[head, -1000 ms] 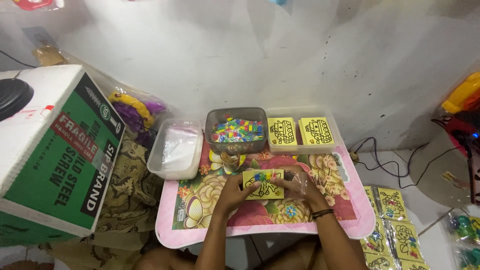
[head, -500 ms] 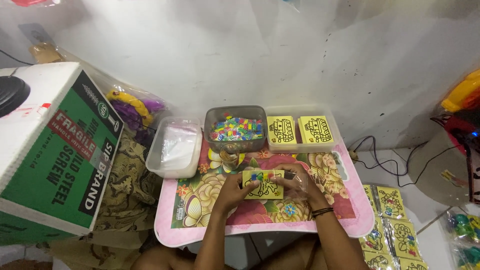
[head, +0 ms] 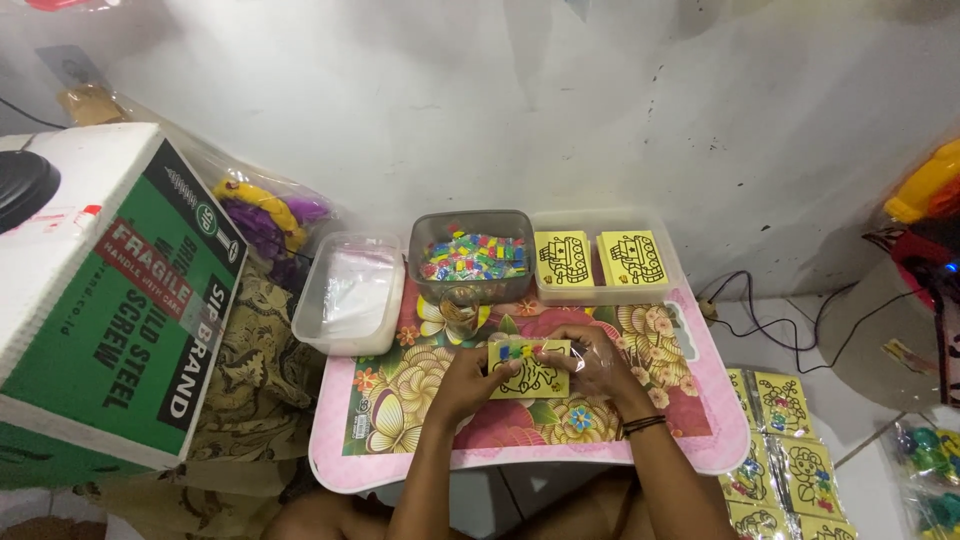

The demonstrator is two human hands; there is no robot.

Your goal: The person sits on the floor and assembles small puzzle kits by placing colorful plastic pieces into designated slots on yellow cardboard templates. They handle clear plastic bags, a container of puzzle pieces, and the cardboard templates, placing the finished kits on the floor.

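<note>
My left hand (head: 466, 378) and my right hand (head: 598, 362) hold a small yellow card with a black line drawing (head: 530, 370) between them, over the pink flower-patterned table (head: 520, 440). Small coloured pieces lie along the card's top edge, and a clear plastic wrap seems to sit around it near my right fingers. Behind the card stand a clear tub of small coloured pieces (head: 472, 255) and a clear tray holding two more yellow drawing cards (head: 604, 258).
A clear tub with white contents (head: 352, 292) sits at the table's left corner. A big green and white cardboard box (head: 95, 300) stands left, with patterned cloth under it. Packed yellow cards (head: 785, 440) lie on the floor right, near black cables (head: 790, 330).
My hands and the card have stayed almost in place; my right fingers have shifted slightly along the card's right edge.
</note>
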